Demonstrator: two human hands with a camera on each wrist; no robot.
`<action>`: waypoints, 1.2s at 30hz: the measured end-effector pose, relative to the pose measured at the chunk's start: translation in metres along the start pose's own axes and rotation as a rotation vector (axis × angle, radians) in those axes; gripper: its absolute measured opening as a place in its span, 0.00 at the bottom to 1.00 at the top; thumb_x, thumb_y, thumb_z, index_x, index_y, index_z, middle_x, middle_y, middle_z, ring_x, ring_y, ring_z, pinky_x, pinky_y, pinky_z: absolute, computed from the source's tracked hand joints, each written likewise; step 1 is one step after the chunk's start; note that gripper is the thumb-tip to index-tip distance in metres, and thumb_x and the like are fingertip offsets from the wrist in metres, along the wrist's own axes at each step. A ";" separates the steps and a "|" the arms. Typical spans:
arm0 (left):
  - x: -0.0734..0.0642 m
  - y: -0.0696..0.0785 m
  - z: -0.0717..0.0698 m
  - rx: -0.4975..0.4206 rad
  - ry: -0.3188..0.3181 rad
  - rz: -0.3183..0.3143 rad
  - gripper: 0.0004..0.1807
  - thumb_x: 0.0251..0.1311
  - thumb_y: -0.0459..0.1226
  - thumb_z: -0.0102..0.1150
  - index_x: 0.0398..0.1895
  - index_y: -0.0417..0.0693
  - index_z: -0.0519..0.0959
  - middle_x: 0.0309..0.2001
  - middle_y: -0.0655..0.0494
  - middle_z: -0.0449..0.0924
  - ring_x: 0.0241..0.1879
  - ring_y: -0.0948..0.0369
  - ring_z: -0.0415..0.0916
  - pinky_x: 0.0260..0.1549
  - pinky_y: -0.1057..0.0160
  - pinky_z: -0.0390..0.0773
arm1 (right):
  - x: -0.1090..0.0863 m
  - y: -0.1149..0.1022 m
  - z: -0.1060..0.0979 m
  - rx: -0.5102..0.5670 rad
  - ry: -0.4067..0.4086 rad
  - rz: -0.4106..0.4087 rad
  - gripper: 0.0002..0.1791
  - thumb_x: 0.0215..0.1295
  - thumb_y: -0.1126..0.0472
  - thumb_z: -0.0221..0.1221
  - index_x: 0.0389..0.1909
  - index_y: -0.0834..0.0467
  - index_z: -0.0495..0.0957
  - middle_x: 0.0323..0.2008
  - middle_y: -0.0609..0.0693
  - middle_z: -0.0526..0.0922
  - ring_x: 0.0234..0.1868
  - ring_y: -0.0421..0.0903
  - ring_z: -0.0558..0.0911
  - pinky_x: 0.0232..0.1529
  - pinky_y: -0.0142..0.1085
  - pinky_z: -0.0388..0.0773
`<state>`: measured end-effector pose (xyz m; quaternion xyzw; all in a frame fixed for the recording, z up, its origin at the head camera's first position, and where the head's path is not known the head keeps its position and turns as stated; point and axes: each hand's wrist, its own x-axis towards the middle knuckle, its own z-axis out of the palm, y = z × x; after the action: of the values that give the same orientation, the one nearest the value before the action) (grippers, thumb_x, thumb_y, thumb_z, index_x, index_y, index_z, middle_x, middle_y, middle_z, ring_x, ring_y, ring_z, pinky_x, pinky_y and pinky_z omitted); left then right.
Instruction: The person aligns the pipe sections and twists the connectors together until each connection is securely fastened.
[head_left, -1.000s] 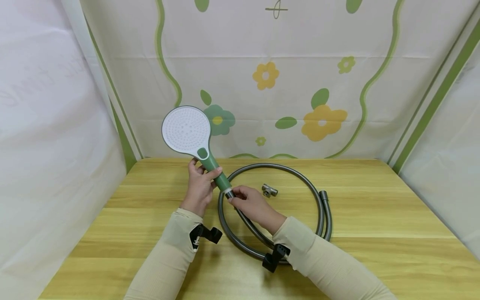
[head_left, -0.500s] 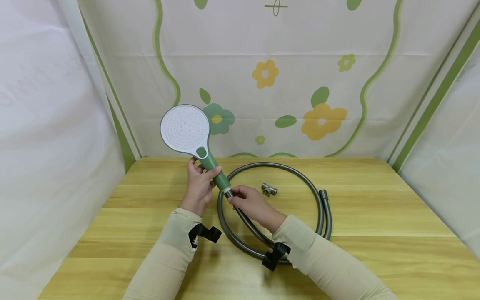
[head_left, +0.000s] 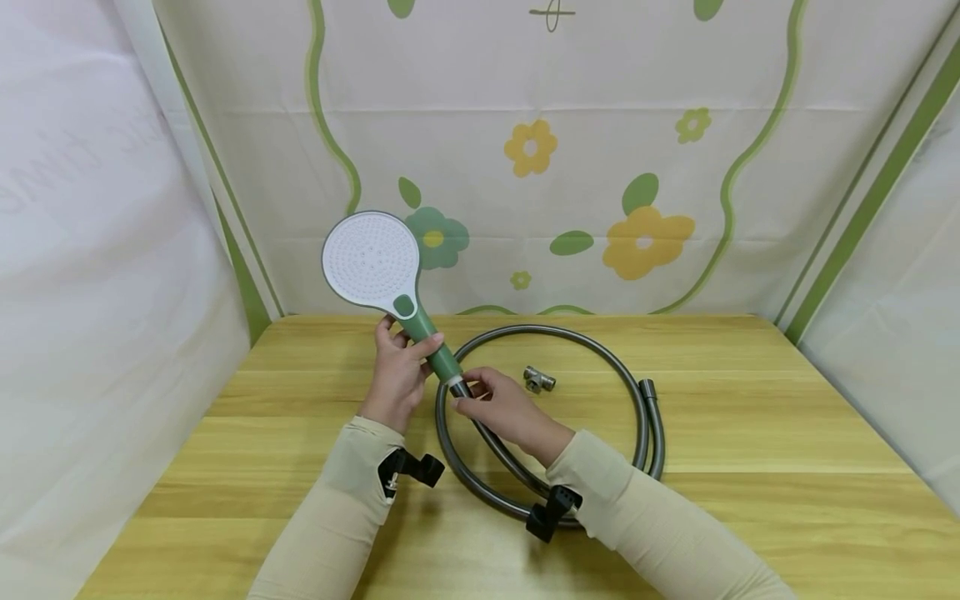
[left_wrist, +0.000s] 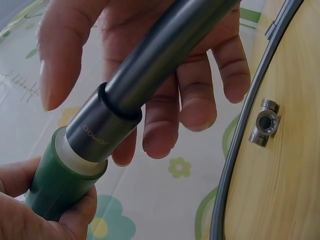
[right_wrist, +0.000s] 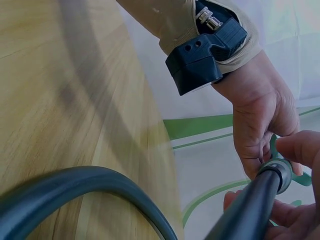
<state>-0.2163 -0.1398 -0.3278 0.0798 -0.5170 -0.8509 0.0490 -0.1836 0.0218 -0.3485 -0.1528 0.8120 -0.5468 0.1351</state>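
Note:
My left hand [head_left: 395,379] grips the green handle [left_wrist: 62,187] of a shower head [head_left: 371,258], its round white spray face tilted up to the left. The dark grey nut [left_wrist: 102,125] of a shower hose [left_wrist: 172,50] meets the white collar [left_wrist: 77,159] at the handle's end. My right hand [head_left: 513,412] surrounds the nut and hose with its fingers spread. In the left wrist view, its thumb stands apart from the nut and its fingers lie loosely behind. How far the nut sits on the thread is hidden.
The hose loops over the wooden table [head_left: 750,400], its other end fitting [head_left: 647,390] lying at the right. A small metal tee connector [head_left: 538,380] rests inside the loop. A flower-printed cloth [head_left: 450,125] hangs behind the table, with white cloth at both sides.
My right fingers have loosened from their pinch on the hose nut, and the thumb has shifted slightly left. The left hand and shower head stay nearly still.

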 end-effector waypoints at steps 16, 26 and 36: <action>0.001 0.000 0.002 -0.002 -0.003 -0.004 0.47 0.60 0.21 0.55 0.73 0.59 0.41 0.64 0.46 0.59 0.55 0.50 0.67 0.53 0.53 0.73 | -0.004 -0.001 0.003 0.004 0.060 -0.058 0.23 0.58 0.61 0.66 0.52 0.65 0.71 0.40 0.56 0.78 0.36 0.48 0.78 0.34 0.36 0.78; 0.000 0.000 0.003 -0.003 0.000 -0.015 0.49 0.60 0.21 0.56 0.74 0.59 0.40 0.65 0.46 0.58 0.55 0.50 0.67 0.53 0.54 0.72 | -0.005 -0.001 0.003 0.009 0.082 -0.079 0.17 0.61 0.63 0.64 0.48 0.64 0.73 0.37 0.55 0.78 0.33 0.45 0.76 0.33 0.35 0.75; 0.000 0.001 0.004 0.012 0.004 -0.013 0.49 0.60 0.21 0.56 0.74 0.58 0.40 0.64 0.45 0.59 0.54 0.50 0.67 0.52 0.54 0.72 | -0.004 -0.002 0.003 -0.009 0.086 -0.077 0.15 0.62 0.63 0.63 0.47 0.64 0.74 0.38 0.54 0.78 0.33 0.46 0.76 0.32 0.35 0.75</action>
<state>-0.2170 -0.1372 -0.3250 0.0852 -0.5214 -0.8479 0.0439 -0.1785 0.0200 -0.3477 -0.1611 0.8131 -0.5539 0.0783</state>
